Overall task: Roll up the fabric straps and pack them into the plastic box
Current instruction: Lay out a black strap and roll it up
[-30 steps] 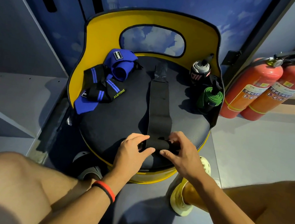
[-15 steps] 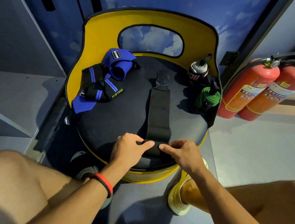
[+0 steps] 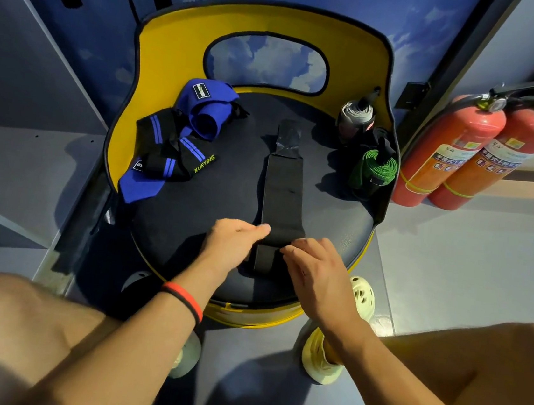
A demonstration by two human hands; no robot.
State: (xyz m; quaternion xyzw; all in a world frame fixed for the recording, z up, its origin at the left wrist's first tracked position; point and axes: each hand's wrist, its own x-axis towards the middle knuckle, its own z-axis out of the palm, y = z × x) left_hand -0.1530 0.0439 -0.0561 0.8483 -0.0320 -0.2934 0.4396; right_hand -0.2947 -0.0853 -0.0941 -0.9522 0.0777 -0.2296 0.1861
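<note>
A long black fabric strap [image 3: 284, 187] lies flat down the middle of the round black seat [image 3: 223, 197], its hook patch at the far end. My left hand [image 3: 230, 248] and my right hand [image 3: 317, 271] meet at its near end, fingertips pinching the two edges there. That end lies folded flat over the seat's front. A rolled green strap [image 3: 377, 168] and a rolled grey strap [image 3: 355, 116] stand at the seat's far right. Loose blue straps [image 3: 203, 108] and a black strap with blue stripes [image 3: 168, 151] lie heaped at the far left.
The seat has a yellow curved backrest [image 3: 176, 49] around its far side. Two red fire extinguishers [image 3: 448, 149] stand on the floor to the right. My knees frame the seat, and a pale shoe [image 3: 361, 296] sits under its front right edge.
A second ago the near end was a small roll between my hands. It now lies flat, and both hands have shifted a little farther up the strap.
</note>
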